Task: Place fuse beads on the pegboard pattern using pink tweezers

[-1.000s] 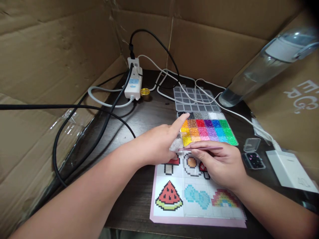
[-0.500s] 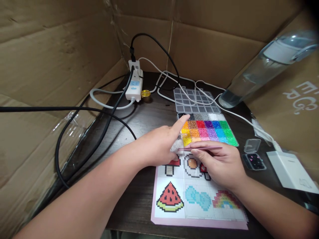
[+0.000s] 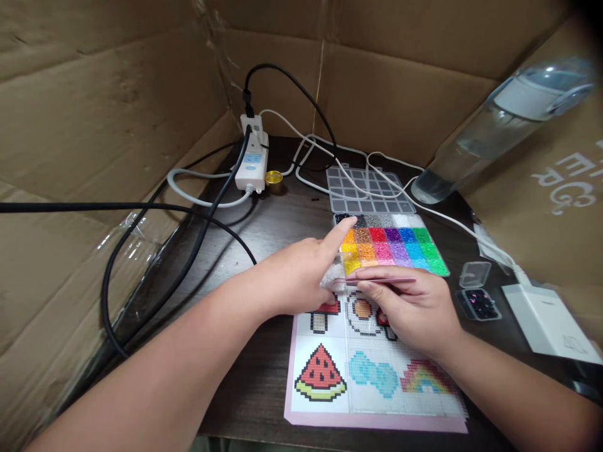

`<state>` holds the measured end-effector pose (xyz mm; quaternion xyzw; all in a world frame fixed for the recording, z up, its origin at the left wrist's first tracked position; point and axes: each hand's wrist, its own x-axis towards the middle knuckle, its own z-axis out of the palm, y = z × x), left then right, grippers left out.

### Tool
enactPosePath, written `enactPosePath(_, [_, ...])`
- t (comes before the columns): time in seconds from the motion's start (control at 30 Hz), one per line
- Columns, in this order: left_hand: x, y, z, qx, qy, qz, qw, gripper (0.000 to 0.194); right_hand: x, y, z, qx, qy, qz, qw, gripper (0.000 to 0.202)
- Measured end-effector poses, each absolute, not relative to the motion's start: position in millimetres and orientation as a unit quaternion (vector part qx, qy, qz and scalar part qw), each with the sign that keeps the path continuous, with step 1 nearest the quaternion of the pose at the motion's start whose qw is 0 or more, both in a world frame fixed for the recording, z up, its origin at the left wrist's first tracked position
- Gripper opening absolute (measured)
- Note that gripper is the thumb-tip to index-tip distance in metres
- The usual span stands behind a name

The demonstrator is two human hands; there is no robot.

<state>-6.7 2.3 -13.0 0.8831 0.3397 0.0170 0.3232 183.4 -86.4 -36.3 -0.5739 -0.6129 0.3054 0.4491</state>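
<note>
My left hand (image 3: 301,273) is closed on a small clear box of white beads (image 3: 332,274), its index finger stretched out over the bead organizer. Pink tweezers (image 3: 391,280) lie between the thumb and fingers of my right hand (image 3: 419,307), their tips at the small box. Whether a bead is in the tips is too small to tell. Beneath both hands is a pattern sheet (image 3: 320,408) with a watermelon, a mushroom, a bow and a rainbow. A clear pegboard (image 3: 377,407) covers its right part, with beads around the fried-egg picture (image 3: 362,309).
Beyond my hands lies the open bead organizer (image 3: 393,235) with many colours. A small open case of dark beads (image 3: 478,304), a white adapter (image 3: 549,320) and a water bottle (image 3: 475,147) stand right. A power strip (image 3: 252,160), a gold cup (image 3: 274,182) and cables are behind; cardboard walls surround the table.
The whole view has shifted very slightly to the left. Both hands, the small box and the tweezers hold nearly the same position.
</note>
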Motion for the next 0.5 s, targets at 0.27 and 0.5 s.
enactPosePath(0.27, [-7.0, 2.8, -13.1, 0.886, 0.336, 0.017, 0.320, 0.116, 186.9, -85.9, -39.6, -0.565, -0.632, 0.261, 0.462, 0.013])
enactPosePath(0.5, [-8.0, 2.2, -13.3, 0.888, 0.335, 0.019, 0.316, 0.116, 186.3, -85.1, -37.6, -0.566, -0.633, 0.257, 0.461, 0.012])
